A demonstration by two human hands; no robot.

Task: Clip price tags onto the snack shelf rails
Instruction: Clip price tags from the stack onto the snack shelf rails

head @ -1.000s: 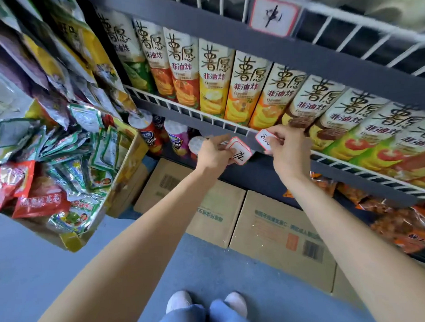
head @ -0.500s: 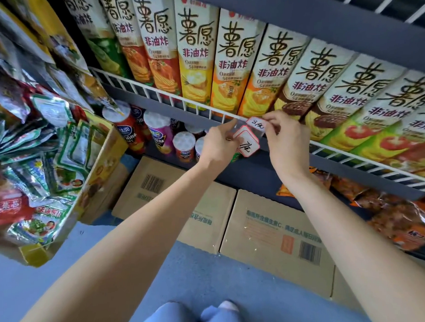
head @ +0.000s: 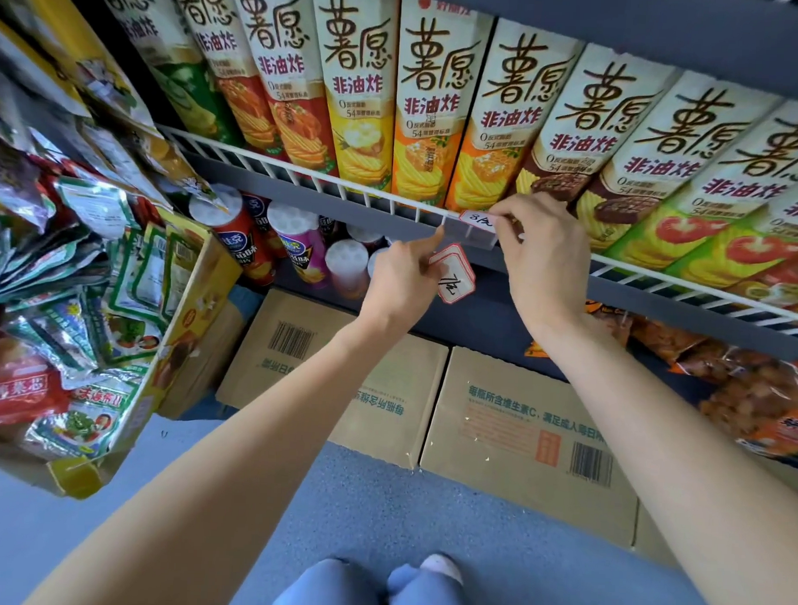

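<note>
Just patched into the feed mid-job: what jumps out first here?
Both hands meet at the white wire shelf rail mid-frame. The right hand pinches a clear holder with a price tag at the rail; the left hand holds spare red-bordered tags just below it. Above stands a row of tall snack boxes.

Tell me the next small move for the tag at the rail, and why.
Probably press the tag holder fully onto the white wire rail with the right hand. The holder sits at the rail's edge with that hand pinching it, while the left hand holds spare tags.
</note>
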